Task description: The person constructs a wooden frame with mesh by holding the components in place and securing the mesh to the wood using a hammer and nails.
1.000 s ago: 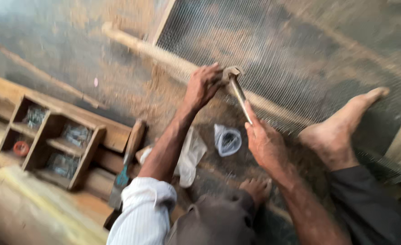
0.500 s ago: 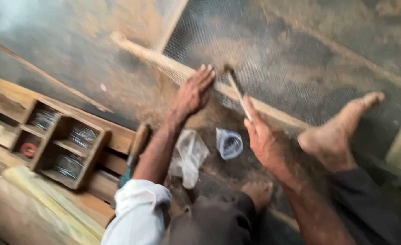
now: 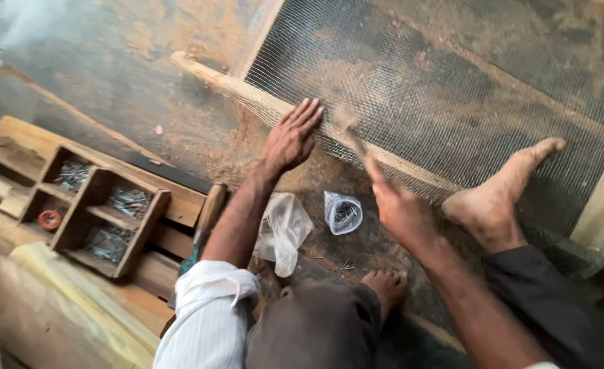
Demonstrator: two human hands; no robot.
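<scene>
Blurring hides the hammer's (image 3: 351, 137) head, so we cannot make out its shape; only the slim handle shows, gripped in our closed right hand (image 3: 401, 208) above the wooden strip (image 3: 247, 96). Our left hand (image 3: 290, 140) lies flat and open, fingers together, pressing fine wire mesh (image 3: 411, 75) onto that rough strip. Near us sits a small clear bag (image 3: 343, 212) of nails.

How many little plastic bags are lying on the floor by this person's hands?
2: a crumpled clear bag beside the left forearm, and a small open bag holding nails just below the right hand. Others may be hidden.
</scene>
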